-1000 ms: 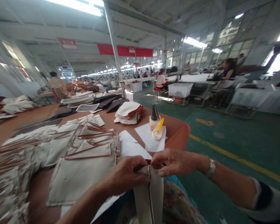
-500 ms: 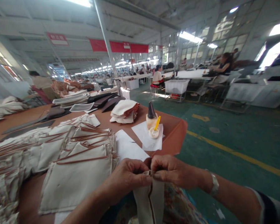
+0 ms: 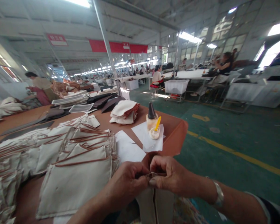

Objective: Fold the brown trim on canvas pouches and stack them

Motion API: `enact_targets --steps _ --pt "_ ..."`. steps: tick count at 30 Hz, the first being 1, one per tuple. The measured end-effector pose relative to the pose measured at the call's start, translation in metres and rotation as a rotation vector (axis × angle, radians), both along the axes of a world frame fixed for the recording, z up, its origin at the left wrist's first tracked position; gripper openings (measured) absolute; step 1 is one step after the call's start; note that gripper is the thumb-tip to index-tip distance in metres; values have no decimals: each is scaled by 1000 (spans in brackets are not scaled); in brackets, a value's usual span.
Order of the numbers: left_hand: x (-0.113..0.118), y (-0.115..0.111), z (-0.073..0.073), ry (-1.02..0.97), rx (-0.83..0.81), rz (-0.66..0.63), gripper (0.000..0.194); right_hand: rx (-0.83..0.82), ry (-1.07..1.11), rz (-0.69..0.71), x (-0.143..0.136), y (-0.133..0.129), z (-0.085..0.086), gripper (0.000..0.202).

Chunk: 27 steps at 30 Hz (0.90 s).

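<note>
Between my hands, at the table's near edge, hangs a pale fabric piece [image 3: 146, 205] with a dark brown line, perhaps a seam or zipper, down its middle. My left hand [image 3: 128, 180] pinches its top edge from the left. From the right, my right hand [image 3: 169, 174] pinches the same edge, thumb on top, fingertips almost meeting the left ones. A brown part [image 3: 149, 158] of the work shows behind the fingers. Just what lies under the fingertips is hidden. Left of my hands lie stacked pale fabric pieces [image 3: 77, 183] with brown edging.
A glue-stained pot with a black cone [image 3: 151, 112] and a small cup [image 3: 154, 133] holding a yellow-handled brush [image 3: 157, 123] stand on white paper [image 3: 141, 144]. Behind is a folded pale stack [image 3: 123, 110]. The brown table [image 3: 175, 130] ends at right. Co-workers sit farther off.
Both hands stay pinched on the fabric piece, its top edge now more covered by my fingers. The hanging part has swung slightly right, and more of the brown part shows behind.
</note>
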State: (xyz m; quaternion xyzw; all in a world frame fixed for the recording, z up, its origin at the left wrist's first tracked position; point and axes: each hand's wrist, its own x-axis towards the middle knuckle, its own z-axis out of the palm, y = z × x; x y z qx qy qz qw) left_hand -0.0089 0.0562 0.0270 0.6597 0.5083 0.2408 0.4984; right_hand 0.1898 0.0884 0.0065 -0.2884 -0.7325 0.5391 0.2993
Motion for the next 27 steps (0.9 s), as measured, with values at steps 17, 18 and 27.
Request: enact_targets --steps 17,18,27 --pt "4 -19 -15 -429 -366 208 32 686 55 175 14 -10 -6 11" --pt "6 -20 -15 -442 -380 203 37 729 50 168 15 -10 -7 11" --pt "6 -22 -10 -261 -205 20 39 298 156 23 23 -25 -3 27"
